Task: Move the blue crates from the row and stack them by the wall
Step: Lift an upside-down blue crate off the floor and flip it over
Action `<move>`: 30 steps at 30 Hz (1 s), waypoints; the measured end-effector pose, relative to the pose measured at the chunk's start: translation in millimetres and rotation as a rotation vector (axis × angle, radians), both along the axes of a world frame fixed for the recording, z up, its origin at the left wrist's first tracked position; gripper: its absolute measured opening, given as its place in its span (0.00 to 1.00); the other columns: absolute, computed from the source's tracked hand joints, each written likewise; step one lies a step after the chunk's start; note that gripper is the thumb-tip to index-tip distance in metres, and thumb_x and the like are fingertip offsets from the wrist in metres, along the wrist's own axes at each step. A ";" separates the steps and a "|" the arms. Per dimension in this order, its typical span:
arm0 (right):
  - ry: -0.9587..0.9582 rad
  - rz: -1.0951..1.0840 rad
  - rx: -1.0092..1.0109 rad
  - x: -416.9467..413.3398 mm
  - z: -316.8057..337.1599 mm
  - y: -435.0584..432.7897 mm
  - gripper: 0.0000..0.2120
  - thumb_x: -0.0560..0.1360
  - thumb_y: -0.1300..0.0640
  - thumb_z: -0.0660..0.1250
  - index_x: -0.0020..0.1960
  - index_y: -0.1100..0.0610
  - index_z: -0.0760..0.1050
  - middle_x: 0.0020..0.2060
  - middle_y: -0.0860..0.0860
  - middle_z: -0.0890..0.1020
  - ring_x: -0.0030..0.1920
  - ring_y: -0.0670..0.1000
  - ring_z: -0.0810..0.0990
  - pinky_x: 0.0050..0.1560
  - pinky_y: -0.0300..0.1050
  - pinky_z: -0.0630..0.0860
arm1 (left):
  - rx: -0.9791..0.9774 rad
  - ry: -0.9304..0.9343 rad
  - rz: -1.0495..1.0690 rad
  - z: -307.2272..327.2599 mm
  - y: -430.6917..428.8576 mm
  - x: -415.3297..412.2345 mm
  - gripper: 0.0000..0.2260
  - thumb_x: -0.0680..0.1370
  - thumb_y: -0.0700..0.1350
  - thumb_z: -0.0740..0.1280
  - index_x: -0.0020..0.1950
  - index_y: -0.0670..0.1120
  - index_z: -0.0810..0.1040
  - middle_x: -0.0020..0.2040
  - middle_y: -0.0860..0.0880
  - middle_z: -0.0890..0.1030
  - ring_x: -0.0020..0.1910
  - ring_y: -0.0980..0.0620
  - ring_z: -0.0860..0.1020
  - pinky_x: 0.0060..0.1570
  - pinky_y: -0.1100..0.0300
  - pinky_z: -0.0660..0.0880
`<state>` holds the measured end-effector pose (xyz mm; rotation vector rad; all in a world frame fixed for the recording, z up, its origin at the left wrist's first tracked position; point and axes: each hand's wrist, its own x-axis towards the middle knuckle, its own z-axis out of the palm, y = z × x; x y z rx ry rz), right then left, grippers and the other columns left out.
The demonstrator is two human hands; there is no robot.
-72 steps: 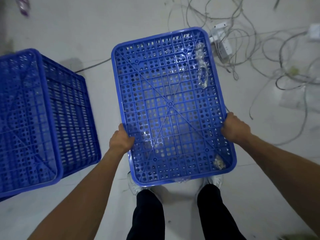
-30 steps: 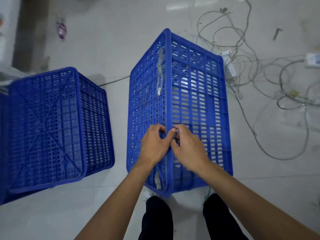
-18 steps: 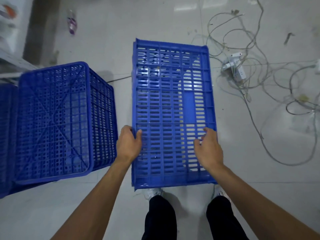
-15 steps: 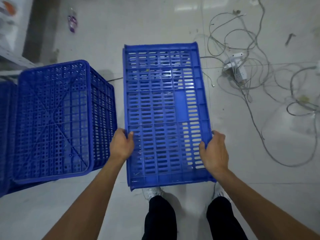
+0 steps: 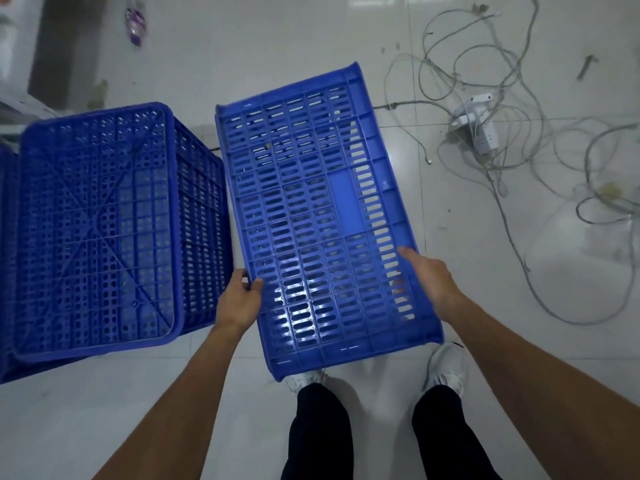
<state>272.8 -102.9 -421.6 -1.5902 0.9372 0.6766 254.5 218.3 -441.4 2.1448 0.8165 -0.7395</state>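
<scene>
I hold a blue slotted crate (image 5: 311, 209) in front of me, its long side wall facing up and tilted a little to the right. My left hand (image 5: 239, 301) grips its left edge near the bottom. My right hand (image 5: 429, 278) grips the right edge, fingers laid along the rim. To the left, an upside-down blue crate (image 5: 100, 223) stands on the floor, its perforated base on top. Its side nearly touches the crate I hold. Another blue crate (image 5: 5, 258) shows partly at the left frame edge.
A tangle of grey cables (image 5: 512, 161) with a white power strip (image 5: 479, 128) lies on the tiled floor to the right. A small purple wrapper (image 5: 135, 20) lies far left. My shoes (image 5: 445, 368) are just below the held crate.
The crate went from base-up, through standing on its side, to side wall up. My hands moved from its middle to its two edges, and it has since tilted to the right.
</scene>
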 end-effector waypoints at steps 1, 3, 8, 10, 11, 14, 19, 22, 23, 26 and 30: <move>0.004 -0.025 0.032 2.1 3.6 -1.7 0.17 0.76 0.39 0.66 0.50 0.53 0.77 0.38 0.54 0.83 0.36 0.53 0.82 0.32 0.37 0.78 | -0.033 0.018 0.012 0.4 0.5 -2.7 0.23 0.83 0.54 0.60 0.76 0.49 0.63 0.64 0.46 0.77 0.56 0.44 0.78 0.58 0.48 0.76; -0.013 -0.038 0.040 5.6 0.5 -1.6 0.22 0.74 0.36 0.68 0.48 0.56 0.79 0.37 0.56 0.84 0.34 0.54 0.83 0.28 0.38 0.78 | -0.111 0.032 0.039 0.3 0.4 -8.2 0.24 0.83 0.52 0.61 0.79 0.56 0.59 0.67 0.49 0.75 0.62 0.44 0.77 0.65 0.45 0.74; -0.050 -0.043 -0.218 6.7 -10.3 -7.7 0.34 0.67 0.29 0.69 0.42 0.63 0.81 0.32 0.55 0.85 0.29 0.53 0.85 0.41 0.54 0.84 | -0.244 0.032 0.153 -0.6 -13.8 -6.8 0.23 0.83 0.40 0.61 0.75 0.59 0.66 0.60 0.47 0.82 0.52 0.46 0.83 0.51 0.47 0.82; -0.054 -0.042 -0.283 7.0 -8.7 -18.9 0.38 0.66 0.26 0.67 0.43 0.65 0.82 0.29 0.53 0.85 0.28 0.52 0.85 0.42 0.54 0.84 | -0.287 0.023 0.174 2.7 -28.4 -5.3 0.22 0.82 0.37 0.61 0.73 0.57 0.68 0.56 0.46 0.84 0.50 0.47 0.84 0.42 0.54 0.83; -0.049 -0.035 -0.307 5.8 -7.9 -25.5 0.39 0.66 0.25 0.66 0.42 0.65 0.82 0.28 0.53 0.84 0.27 0.51 0.84 0.42 0.54 0.84 | -0.296 0.017 0.173 3.5 -35.5 -4.4 0.22 0.82 0.36 0.61 0.72 0.56 0.69 0.54 0.46 0.84 0.49 0.47 0.84 0.41 0.55 0.82; -0.054 -0.039 -0.368 -1.6 -5.0 -47.4 0.41 0.65 0.24 0.64 0.41 0.65 0.81 0.28 0.52 0.84 0.26 0.50 0.84 0.42 0.55 0.84 | -0.313 0.012 0.150 4.9 -57.0 0.4 0.22 0.82 0.37 0.62 0.72 0.58 0.69 0.55 0.45 0.84 0.50 0.46 0.84 0.48 0.50 0.82; -0.074 -0.062 -0.457 -8.9 4.6 -82.1 0.45 0.64 0.21 0.61 0.43 0.66 0.82 0.26 0.52 0.83 0.27 0.51 0.84 0.39 0.55 0.84 | -0.315 0.012 0.087 0.5 -94.8 9.2 0.22 0.82 0.39 0.61 0.72 0.59 0.69 0.57 0.44 0.83 0.52 0.45 0.83 0.57 0.43 0.80; -0.095 -0.078 -0.513 -11.6 6.4 -107.6 0.52 0.58 0.15 0.56 0.42 0.66 0.80 0.30 0.56 0.84 0.31 0.57 0.85 0.37 0.60 0.83 | -0.308 0.016 0.028 -1.6 -121.0 16.2 0.22 0.82 0.39 0.61 0.72 0.59 0.69 0.57 0.45 0.83 0.53 0.45 0.83 0.59 0.44 0.79; -0.095 -0.074 -0.532 -12.7 5.8 -116.5 0.53 0.57 0.14 0.55 0.40 0.66 0.79 0.31 0.58 0.85 0.32 0.58 0.85 0.37 0.61 0.82 | -0.313 0.020 0.008 -1.7 -129.9 19.1 0.22 0.82 0.39 0.61 0.73 0.59 0.68 0.57 0.45 0.83 0.53 0.45 0.83 0.59 0.44 0.79; -0.080 -0.064 -0.594 -15.0 16.8 -131.8 0.44 0.58 0.14 0.54 0.33 0.59 0.72 0.32 0.59 0.84 0.32 0.59 0.85 0.36 0.59 0.82 | -0.275 0.037 -0.076 0.4 -154.6 27.5 0.24 0.81 0.40 0.60 0.74 0.60 0.66 0.58 0.46 0.83 0.54 0.45 0.82 0.59 0.45 0.79; -0.109 -0.057 -0.635 -19.6 37.3 -132.7 0.33 0.70 0.25 0.59 0.30 0.55 0.60 0.24 0.53 0.72 0.26 0.54 0.70 0.28 0.46 0.67 | -0.160 0.049 -0.186 13.0 -180.2 36.3 0.18 0.79 0.45 0.61 0.69 0.52 0.69 0.59 0.48 0.80 0.53 0.47 0.79 0.53 0.53 0.77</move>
